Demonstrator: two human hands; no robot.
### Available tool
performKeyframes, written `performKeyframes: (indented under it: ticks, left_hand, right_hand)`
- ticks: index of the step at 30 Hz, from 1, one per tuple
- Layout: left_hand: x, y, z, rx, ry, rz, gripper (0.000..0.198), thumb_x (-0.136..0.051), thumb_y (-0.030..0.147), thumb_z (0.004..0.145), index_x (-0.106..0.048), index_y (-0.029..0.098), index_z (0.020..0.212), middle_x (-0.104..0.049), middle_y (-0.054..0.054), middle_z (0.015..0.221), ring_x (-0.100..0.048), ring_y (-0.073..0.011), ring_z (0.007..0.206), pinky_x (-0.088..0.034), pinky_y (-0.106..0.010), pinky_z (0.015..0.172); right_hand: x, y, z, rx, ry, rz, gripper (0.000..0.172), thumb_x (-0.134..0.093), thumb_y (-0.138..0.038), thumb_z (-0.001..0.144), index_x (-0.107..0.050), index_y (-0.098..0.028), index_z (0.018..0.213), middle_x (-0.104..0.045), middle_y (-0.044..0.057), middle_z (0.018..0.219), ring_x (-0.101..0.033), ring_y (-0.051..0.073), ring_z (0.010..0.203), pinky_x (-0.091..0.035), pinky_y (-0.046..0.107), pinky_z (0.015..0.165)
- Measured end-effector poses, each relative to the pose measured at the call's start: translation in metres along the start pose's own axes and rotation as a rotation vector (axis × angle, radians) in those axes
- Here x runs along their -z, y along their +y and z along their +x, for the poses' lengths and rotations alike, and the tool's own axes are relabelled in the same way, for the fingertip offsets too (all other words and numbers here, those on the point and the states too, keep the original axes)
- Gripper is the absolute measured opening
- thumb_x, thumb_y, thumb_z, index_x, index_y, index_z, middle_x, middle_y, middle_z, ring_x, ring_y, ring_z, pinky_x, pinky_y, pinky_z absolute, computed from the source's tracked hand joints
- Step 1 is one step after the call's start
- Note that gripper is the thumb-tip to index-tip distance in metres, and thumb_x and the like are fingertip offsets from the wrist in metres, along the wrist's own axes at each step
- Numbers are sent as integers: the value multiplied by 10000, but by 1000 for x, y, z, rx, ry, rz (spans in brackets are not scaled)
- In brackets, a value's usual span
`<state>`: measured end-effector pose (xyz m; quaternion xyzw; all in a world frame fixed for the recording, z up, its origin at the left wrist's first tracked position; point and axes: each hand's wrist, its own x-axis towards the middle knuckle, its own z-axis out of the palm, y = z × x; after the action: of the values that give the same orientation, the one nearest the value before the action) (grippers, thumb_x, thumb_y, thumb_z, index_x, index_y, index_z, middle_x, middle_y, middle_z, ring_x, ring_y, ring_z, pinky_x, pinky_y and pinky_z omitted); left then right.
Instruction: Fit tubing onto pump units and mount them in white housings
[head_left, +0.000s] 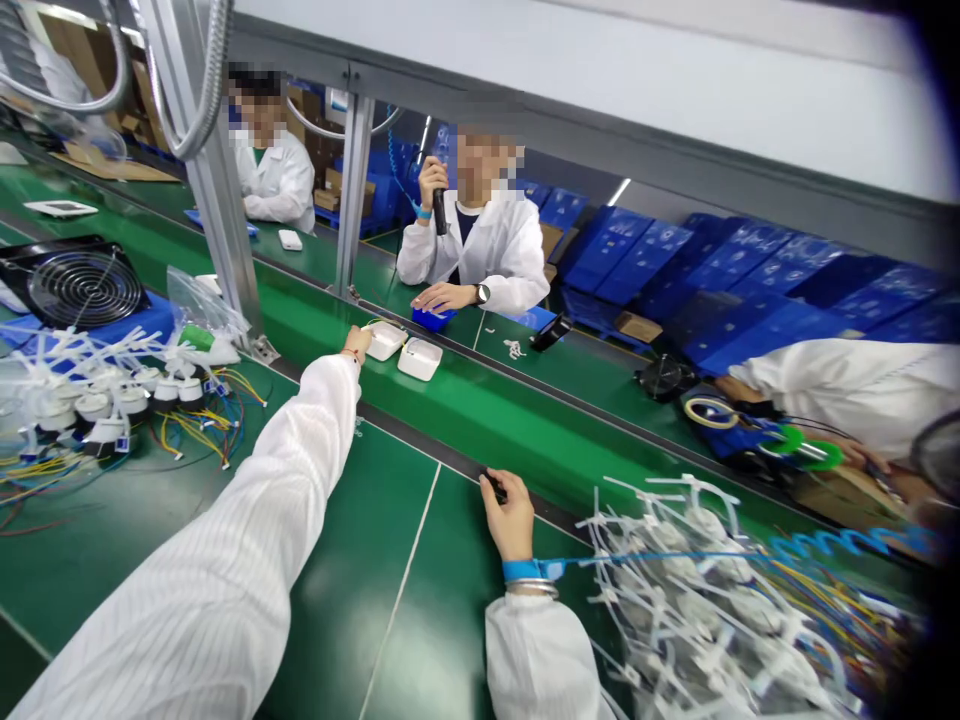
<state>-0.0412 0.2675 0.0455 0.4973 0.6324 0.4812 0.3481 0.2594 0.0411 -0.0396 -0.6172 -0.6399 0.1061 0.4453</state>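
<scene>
Green table (450,610) lies nearest, with wired parts (697,600) heaped at our right. Our right hand (511,515) rests at the table's far edge, wristband (525,570) below, fingers curled; whether it pinches anything we cannot tell. Our left arm (247,530) stretches forward, its left hand (357,342) at the left white tray (388,341) on the belt (510,425), grip unclear. Beside it stands the right white tray (420,360). We judge the reach complete, neither tray lifted.

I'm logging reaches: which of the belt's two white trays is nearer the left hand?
The white tray on the left, right beside the left hand; the other white tray sits farther right.
</scene>
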Motion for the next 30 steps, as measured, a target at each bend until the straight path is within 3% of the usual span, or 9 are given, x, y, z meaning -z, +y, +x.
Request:
performKeyframes:
  ticks: [5, 8, 10, 12, 15, 20, 25, 28, 30]
  left_hand:
    - [51, 16, -17, -58, 8, -77, 359, -453, 173, 851, -470, 76, 1197, -573, -128, 1127, -559, -166, 980, -436, -320, 859]
    - [93, 24, -59, -204, -106, -72, 322, -507, 213, 806, -556, 113, 1108, -633, -79, 1034, -575, -152, 947, -433, -262, 840]
    - [123, 20, -98, -419, -199, 57, 325, -518, 305, 799, -591, 103, 1044, -636, -83, 1022, -570, -173, 944, -425, -271, 848]
    - [155, 9, -139, -481, -189, 256, 348, -493, 382, 803, -615, 129, 1008, -636, -71, 1016, -578, -181, 889, -437, -276, 816]
    - [200, -19, -192, -451, -103, 443, 344, -473, 410, 802, -640, 154, 960, -646, -67, 977, -576, -193, 900, -441, -277, 803]
    - [260, -62, -247, -285, 139, 504, 327, -445, 406, 820, -640, 170, 934, -655, -62, 968, -589, -190, 874, -455, -273, 753]
    - [296, -77, -254, -214, 404, 644, 271, -466, 370, 805, -616, 159, 886, -652, -58, 882, -592, -178, 797, -455, -262, 723]
    - [302, -68, -235, -243, 531, 958, 261, -456, 358, 819, -581, 157, 931, -616, -87, 916, -560, -223, 901, -425, -309, 800]
    - [300, -59, -217, -220, 528, 1140, 300, -454, 369, 828, -545, 147, 1008, -582, -124, 977, -528, -269, 969, -413, -350, 813]
  right_hand:
    - [-37, -44, -2, 181, -193, 35, 185, -462, -291, 830, -592, -172, 777, -602, 79, 844, -534, 202, 852, -429, 353, 777]
    - [-76, -77, 5, 261, -306, 54, 163, -452, -241, 821, -577, -179, 737, -598, 59, 811, -529, 180, 815, -424, 315, 761]
    - [-102, -93, 13, 284, -339, 53, 141, -459, -221, 804, -582, -180, 749, -597, 55, 822, -525, 175, 818, -417, 306, 771]
    - [-124, -103, 22, 291, -353, 42, 138, -469, -224, 791, -593, -179, 751, -594, 60, 838, -519, 183, 833, -404, 318, 790]
    - [-145, -111, 30, 294, -367, 13, 169, -470, -259, 789, -609, -176, 741, -584, 79, 855, -507, 206, 853, -385, 348, 793]
    - [-153, -113, 31, 332, -385, -20, 213, -443, -291, 794, -602, -168, 723, -569, 103, 847, -482, 232, 836, -364, 374, 767]
    - [-154, -110, 28, 387, -394, -39, 203, -434, -288, 791, -575, -169, 707, -558, 106, 850, -475, 234, 845, -360, 366, 748]
    - [-154, -111, 27, 408, -394, -62, 193, -424, -275, 797, -561, -170, 712, -553, 105, 868, -473, 231, 850, -358, 359, 739]
    - [-153, -112, 26, 420, -396, -82, 184, -421, -263, 801, -552, -171, 711, -549, 106, 877, -468, 231, 850, -355, 354, 733]
